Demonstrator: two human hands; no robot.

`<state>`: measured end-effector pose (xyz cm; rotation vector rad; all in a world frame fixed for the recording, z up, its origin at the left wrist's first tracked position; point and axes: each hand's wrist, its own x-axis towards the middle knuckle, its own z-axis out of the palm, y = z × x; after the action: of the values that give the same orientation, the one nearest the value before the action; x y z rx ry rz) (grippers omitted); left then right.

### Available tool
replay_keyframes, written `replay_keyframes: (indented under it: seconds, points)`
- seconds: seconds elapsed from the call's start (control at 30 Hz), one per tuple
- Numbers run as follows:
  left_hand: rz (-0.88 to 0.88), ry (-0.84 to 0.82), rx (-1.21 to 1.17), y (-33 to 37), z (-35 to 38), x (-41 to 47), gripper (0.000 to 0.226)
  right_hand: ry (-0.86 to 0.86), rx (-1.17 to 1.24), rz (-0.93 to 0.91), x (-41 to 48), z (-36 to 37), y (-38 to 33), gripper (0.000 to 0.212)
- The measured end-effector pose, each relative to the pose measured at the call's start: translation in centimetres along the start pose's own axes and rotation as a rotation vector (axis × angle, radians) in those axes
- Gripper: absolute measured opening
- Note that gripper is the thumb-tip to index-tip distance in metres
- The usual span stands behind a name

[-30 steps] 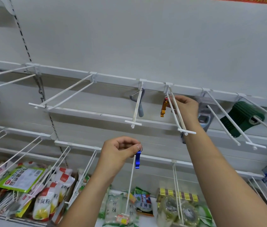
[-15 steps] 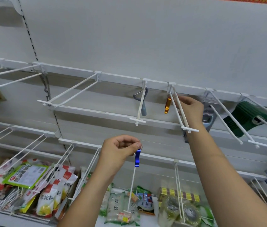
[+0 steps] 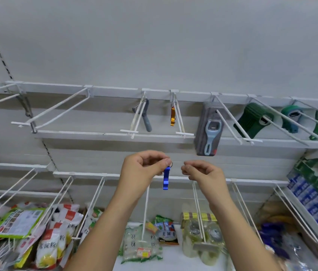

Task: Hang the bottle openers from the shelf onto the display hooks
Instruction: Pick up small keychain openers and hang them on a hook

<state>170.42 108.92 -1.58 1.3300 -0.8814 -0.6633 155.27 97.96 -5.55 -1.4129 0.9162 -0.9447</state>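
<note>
Left hand (image 3: 144, 169): I pinch the key ring of the blue bottle opener (image 3: 166, 178) between thumb and forefinger; the opener dangles below the upper hook row.
Right hand (image 3: 203, 173): fingers curled, holding nothing I can see; just beside the ring, apart from it.
Step in hand (judged): threading the ring onto a display hook (image 3: 180, 122). I would turn the ring face-on to the wire tip, pass under the crossbar, then slide back toward the hanging orange bottle opener (image 3: 172, 119).
Grey card pack (image 3: 200, 137): holds one pale blue opener (image 3: 212, 128); hung one hook rightward.
</note>
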Motion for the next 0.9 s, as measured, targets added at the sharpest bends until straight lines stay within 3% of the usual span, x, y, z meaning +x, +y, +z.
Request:
replay_keyframes:
  seconds: [0.4,0.57,0.9]
  points:
    - [0.107,0.099,0.002,4.6,1.7,0.6,0.009,-0.028,0.043,-0.002,-1.4,-1.0,-0.4,0.012]
    - [0.131,0.115,0.014,4.7,2.4,0.4,0.020,-0.044,0.027,-0.001,-1.3,-1.0,-0.6,0.013]
    - [0.155,0.121,0.023,4.9,3.1,0.4,0.011,-0.037,0.040,0.024,-1.3,-1.7,-0.1,0.013]
